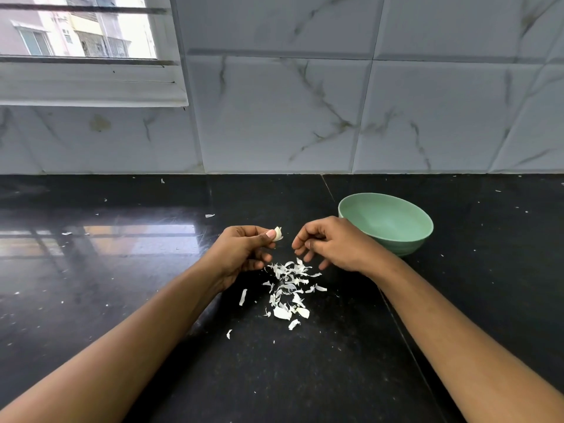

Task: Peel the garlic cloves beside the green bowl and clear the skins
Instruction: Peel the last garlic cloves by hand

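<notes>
Garlic clove [277, 234] sits just left of the frame's centre, raised above the desk [305, 377] and pinched at the tips of the thumb and fingers of the left hand [244, 251]. The clove is pale, and a flap of loose skin hangs at its lower edge. The other fingers of that hand curl inward beneath it.

The right hand [332, 245] hovers just right of the clove, not touching it, with its fingers bent and the tips pointing down. The thumb and forefinger are drawn close together, and I cannot tell whether a scrap of skin is caught between them or nothing at all.

Below and between the two hands lies a loose heap of white garlic skins [287, 288] on the dark, polished desk, running from under the fingertips toward the lower middle of the frame. A longer strip [243, 297] lies apart at the heap's left edge, and a single flake [209, 215] rests farther up, left of centre.

The green bowl [406, 242] stands upright on the desk at right of centre, just behind the right hand, whose knuckles overlap its near rim in the picture.

A marbled tile wall [305, 102] fills the upper frame, and a window [76, 29] fills the upper left corner.
</notes>
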